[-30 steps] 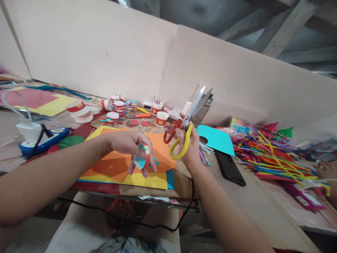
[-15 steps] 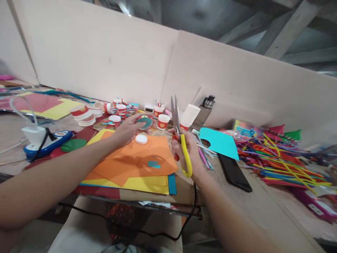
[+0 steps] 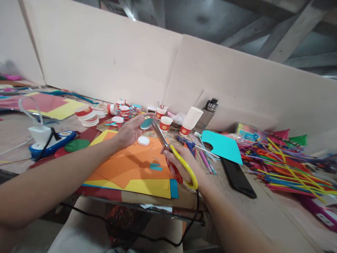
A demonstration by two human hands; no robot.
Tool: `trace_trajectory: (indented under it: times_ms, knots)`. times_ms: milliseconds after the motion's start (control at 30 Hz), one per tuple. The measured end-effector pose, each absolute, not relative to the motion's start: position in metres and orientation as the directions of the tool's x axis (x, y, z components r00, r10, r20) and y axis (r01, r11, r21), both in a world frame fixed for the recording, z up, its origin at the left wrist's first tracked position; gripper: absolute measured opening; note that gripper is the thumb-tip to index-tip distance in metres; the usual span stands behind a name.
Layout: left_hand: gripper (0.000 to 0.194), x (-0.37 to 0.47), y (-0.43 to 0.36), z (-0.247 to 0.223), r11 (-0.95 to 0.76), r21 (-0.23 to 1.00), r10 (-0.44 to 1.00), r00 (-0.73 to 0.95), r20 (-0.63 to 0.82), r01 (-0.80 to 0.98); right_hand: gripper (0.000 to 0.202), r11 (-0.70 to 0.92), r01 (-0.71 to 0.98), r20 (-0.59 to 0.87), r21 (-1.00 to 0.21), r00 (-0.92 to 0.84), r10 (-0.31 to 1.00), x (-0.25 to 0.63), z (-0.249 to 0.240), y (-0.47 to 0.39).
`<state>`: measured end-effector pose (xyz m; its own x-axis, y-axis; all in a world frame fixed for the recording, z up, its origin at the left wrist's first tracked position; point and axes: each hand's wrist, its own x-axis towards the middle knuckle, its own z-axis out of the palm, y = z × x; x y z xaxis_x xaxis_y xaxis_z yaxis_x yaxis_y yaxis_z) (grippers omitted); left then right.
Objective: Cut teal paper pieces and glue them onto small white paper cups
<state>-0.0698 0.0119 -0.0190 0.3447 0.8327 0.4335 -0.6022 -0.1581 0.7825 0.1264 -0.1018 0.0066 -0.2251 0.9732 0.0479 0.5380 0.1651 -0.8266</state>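
Between the fingers of my left hand [image 3: 131, 133] is a small round teal paper disc [image 3: 146, 123], raised above the sheets. In my right hand [image 3: 184, 162] is a pair of scissors [image 3: 163, 138] with one yellow and one red handle. The blades point up and left, and their tips are at the right edge of the disc; whether they touch it I cannot tell. Below lie orange paper sheets [image 3: 116, 168] on yellow ones [image 3: 147, 188], with teal paper scraps [image 3: 156, 167] and a white round lid [image 3: 143, 141] on top.
Paper cups [image 3: 166, 123] and a white cup stack [image 3: 193, 117] stand behind, near a bottle [image 3: 207, 114]. A turquoise sheet [image 3: 223, 146] overlaps a black phone [image 3: 238, 177] on the right, beside colourful pipe cleaners [image 3: 284, 165]. A blue power strip [image 3: 52, 144] is at left.
The scissors have tilted from upright to point left, bringing their tips to the disc in my left hand. My right hand has turned with them. The view has shifted slightly.
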Motion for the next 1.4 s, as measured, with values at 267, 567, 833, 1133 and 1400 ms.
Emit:
trace_trajectory:
  times_ms: [267,567,833,1133,1400]
  knots:
    - [0.035,-0.0678,0.0095,-0.0227,-0.195,0.779,0.788,0.378,0.486,-0.596,0.028,0.151,0.548,-0.009,-0.823,-0.278,0.960,0.1311,0.0022,-0.1008]
    - [0.037,-0.0683,0.0095,-0.0265,-0.258,0.787,0.736,0.414,0.536,-0.560,0.033,0.162,0.526,0.003,-0.835,-0.290,0.957,0.1328,0.0003,-0.0990]
    - [0.036,-0.0685,0.0078,-0.0250,-0.286,0.795,0.726,0.420,0.544,-0.535,0.032,0.113,0.505,-0.040,-0.856,-0.281,0.959,0.1296,0.0038,-0.1016]
    - [0.037,-0.0681,0.0065,-0.0240,-0.318,0.794,0.726,0.406,0.556,-0.518,0.032,0.111,0.504,-0.045,-0.856,-0.287,0.957,0.1310,0.0006,-0.0986]
    - [0.033,-0.0681,0.0079,-0.0241,-0.302,0.779,0.739,0.380,0.555,-0.550,0.029,0.129,0.408,-0.012,-0.904,-0.326,0.945,0.1262,0.0051,-0.1029]
